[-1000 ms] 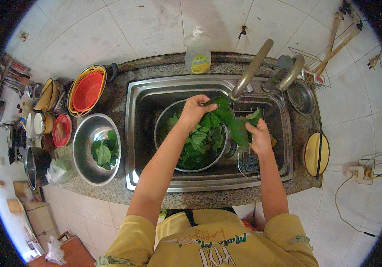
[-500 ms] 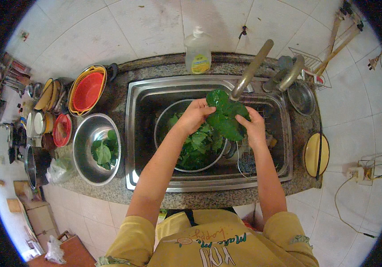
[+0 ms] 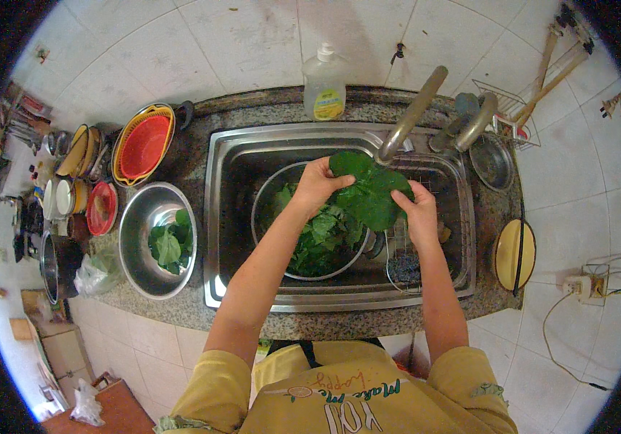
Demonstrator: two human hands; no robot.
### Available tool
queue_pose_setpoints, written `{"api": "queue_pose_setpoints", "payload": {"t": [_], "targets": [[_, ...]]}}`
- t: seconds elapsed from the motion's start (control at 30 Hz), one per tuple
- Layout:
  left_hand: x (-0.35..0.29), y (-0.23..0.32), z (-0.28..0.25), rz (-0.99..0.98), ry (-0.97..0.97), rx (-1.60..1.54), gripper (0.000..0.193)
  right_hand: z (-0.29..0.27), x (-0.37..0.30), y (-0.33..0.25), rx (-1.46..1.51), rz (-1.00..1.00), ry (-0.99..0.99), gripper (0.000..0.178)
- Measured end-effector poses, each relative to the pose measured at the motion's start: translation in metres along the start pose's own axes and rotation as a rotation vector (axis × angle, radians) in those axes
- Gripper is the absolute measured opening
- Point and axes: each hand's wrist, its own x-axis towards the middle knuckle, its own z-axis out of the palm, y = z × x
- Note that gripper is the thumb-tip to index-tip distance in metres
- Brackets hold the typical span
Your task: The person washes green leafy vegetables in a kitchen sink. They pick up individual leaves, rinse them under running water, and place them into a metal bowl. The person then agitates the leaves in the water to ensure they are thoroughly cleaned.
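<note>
Between my two hands a broad green leaf (image 3: 372,194) is spread out flat beneath the faucet (image 3: 415,112). My left hand (image 3: 319,184) pinches its left side, thumb on top; my right hand (image 3: 420,207) grips its right edge the same way. Below, in the steel sink (image 3: 234,289), a large metal pot (image 3: 255,220) holds many loose green leaves (image 3: 325,235), partly hidden by my left hand and the held leaf. To the left on the counter, a steel bowl (image 3: 133,239) contains several green leaves (image 3: 170,243).
A dish soap bottle (image 3: 325,83) stands behind the sink. A wire rack and a dark scouring pad (image 3: 404,269) lie in the sink's right part. Red and yellow baskets (image 3: 145,147) are at the back left. A yellow oval lid (image 3: 515,254) and a small pan (image 3: 491,163) sit at the right.
The leaf has been opened out wider and flatter between my hands. My right hand has shifted slightly to the right.
</note>
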Motion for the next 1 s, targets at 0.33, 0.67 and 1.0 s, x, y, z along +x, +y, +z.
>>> {"api": "queue_pose_setpoints", "payload": {"t": [0.33,0.67,1.0], "targets": [[0.008,-0.006,0.018,0.13,-0.067,0.174,0.022,0.004,0.008,-0.007,-0.283,-0.08,-0.023,0.025],[-0.004,0.001,0.018,-0.16,-0.031,-0.048,0.038,0.007,0.009,0.001,-0.163,-0.063,0.061,0.022],[-0.003,0.009,0.014,0.394,-0.128,0.5,0.033,0.02,0.015,0.007,-0.182,-0.194,0.075,0.031]]}}
